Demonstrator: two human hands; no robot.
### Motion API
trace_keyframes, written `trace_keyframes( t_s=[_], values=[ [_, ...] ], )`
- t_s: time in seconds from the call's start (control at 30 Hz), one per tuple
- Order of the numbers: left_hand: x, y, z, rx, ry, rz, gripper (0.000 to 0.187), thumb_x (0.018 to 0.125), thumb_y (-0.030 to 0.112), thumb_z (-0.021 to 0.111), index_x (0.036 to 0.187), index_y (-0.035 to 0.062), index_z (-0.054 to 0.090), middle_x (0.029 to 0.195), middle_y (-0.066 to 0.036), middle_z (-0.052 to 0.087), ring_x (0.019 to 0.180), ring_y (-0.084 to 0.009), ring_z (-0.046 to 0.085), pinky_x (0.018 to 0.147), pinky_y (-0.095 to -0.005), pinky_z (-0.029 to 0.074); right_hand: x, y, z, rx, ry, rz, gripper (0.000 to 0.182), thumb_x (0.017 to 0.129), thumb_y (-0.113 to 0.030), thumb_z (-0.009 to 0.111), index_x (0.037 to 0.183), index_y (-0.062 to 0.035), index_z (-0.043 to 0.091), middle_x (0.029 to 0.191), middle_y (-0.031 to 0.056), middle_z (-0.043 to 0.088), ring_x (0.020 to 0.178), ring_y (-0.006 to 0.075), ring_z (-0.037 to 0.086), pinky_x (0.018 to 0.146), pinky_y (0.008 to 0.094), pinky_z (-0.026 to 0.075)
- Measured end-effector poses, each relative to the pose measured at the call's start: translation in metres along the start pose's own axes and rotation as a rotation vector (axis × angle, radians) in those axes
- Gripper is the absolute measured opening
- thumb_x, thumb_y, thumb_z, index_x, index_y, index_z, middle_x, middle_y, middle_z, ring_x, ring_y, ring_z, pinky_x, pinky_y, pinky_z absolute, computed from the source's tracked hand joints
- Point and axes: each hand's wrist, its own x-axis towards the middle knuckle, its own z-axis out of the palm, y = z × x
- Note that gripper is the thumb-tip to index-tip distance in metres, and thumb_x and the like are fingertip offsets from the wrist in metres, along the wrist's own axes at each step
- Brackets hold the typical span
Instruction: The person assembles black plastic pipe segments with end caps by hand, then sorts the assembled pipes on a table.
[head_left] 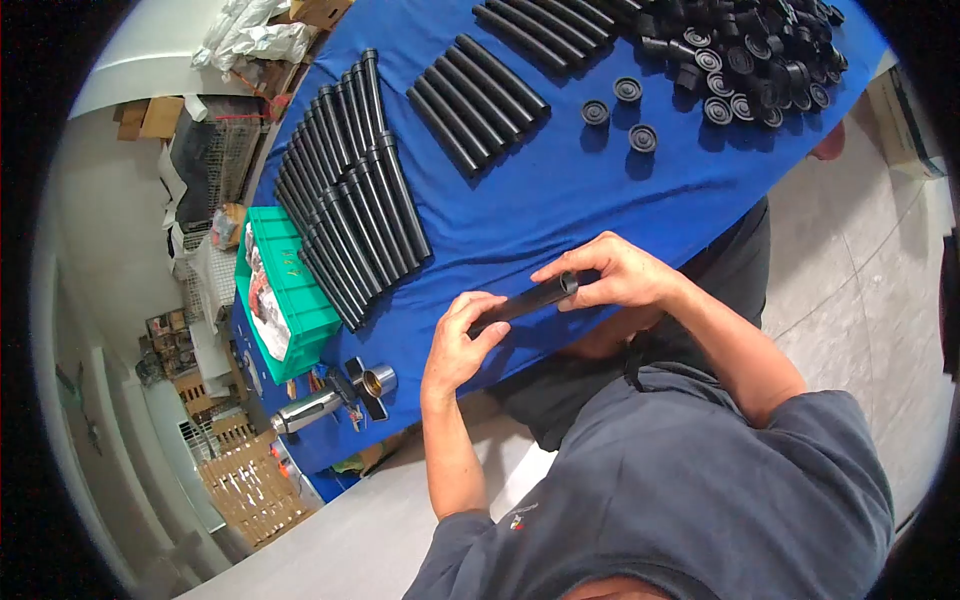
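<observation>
A short black plastic tube [527,303] is held at a slant above the front edge of the blue-covered table. My left hand [462,342] is closed around its lower left end. At the other end, the thumb and fingers of my right hand [625,276] pinch the tube by its open mouth, which faces right. Beyond my hands, several plain black tubes [478,105] lie side by side. Three round black caps [627,90] sit apart on the cloth, near a large heap of black caps [740,70].
Tubes with collared ends [350,215] lie in rows at the left. Beside them stands a green crate [310,300] with cloth or bags inside. A steel flask [308,410] and a metal cup [378,380] are at the table's near left corner. More tubes [545,30] lie at the back.
</observation>
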Motion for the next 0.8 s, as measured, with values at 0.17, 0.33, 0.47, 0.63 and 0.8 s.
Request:
trace_keyframes(
  t_s=[0.17, 0.33, 0.47, 0.63, 0.8],
  values=[
    [0.005, 0.027, 0.004, -0.023, 0.039, -0.001, 0.045, 0.079, 0.009, 0.081, 0.122, 0.001, 0.071, 0.106, -0.01, 0.068, 0.105, -0.0238, 0.066, 0.093, -0.035, 0.052, -0.002, -0.006, -0.002, 0.031, 0.017, 0.045, 0.039, 0.08, -0.016, 0.084, 0.117, -0.0056, 0.074, 0.086, 0.0045, 0.072, 0.079, 0.0105, 0.064, 0.073, 0.0296, 0.052],
    [0.008, 0.02, 0.009, -0.097, 0.01, 0.007, 0.047, 0.08, 0.007, 0.081, 0.125, 0.0018, 0.068, 0.106, -0.01, 0.069, 0.107, -0.0244, 0.065, 0.098, -0.0384, 0.05, -0.001, -0.009, -0.004, 0.008, 0.014, 0.032, 0.05, 0.078, -0.026, 0.088, 0.12, -0.0041, 0.071, 0.102, 0.0085, 0.072, 0.092, 0.018, 0.066, 0.082, 0.0342, 0.054],
    [0.007, 0.021, 0.027, -1.015, 0.282, 0.197, 0.042, 0.086, 0.006, 0.078, 0.125, 0.0081, 0.064, 0.109, -0.011, 0.071, 0.114, -0.0283, 0.065, 0.112, -0.0527, 0.043, 0.003, -0.014, 0.002, -0.1, 0.039, -0.025, 0.079, 0.071, -0.037, 0.091, 0.136, -0.0052, 0.062, 0.124, 0.0133, 0.067, 0.109, 0.0272, 0.064, 0.096, 0.0408, 0.052],
    [0.008, 0.037, 0.053, -1.842, 0.227, 0.042, 0.03, 0.093, 0.002, 0.07, 0.122, 0.0107, 0.066, 0.137, -0.015, 0.065, 0.136, -0.032, 0.054, 0.116, -0.0551, 0.044, 0.005, -0.018, 0.0, -0.038, -0.003, 0.014, 0.076, 0.075, -0.029, 0.089, 0.141, -0.0064, 0.059, 0.115, 0.0137, 0.071, 0.103, 0.0254, 0.069, 0.091, 0.0383, 0.055],
    [0.01, 0.015, 0.095, -2.172, 0.261, -0.167, 0.025, 0.1, 0.017, 0.066, 0.12, 0.0017, 0.068, 0.13, -0.016, 0.068, 0.12, -0.0301, 0.066, 0.096, -0.0374, 0.062, 0.001, -0.017, -0.004, -0.056, 0.013, 0.048, 0.056, 0.085, -0.016, 0.081, 0.137, -0.0065, 0.064, 0.104, 0.0115, 0.074, 0.089, 0.0191, 0.07, 0.085, 0.0355, 0.056]
  ],
)
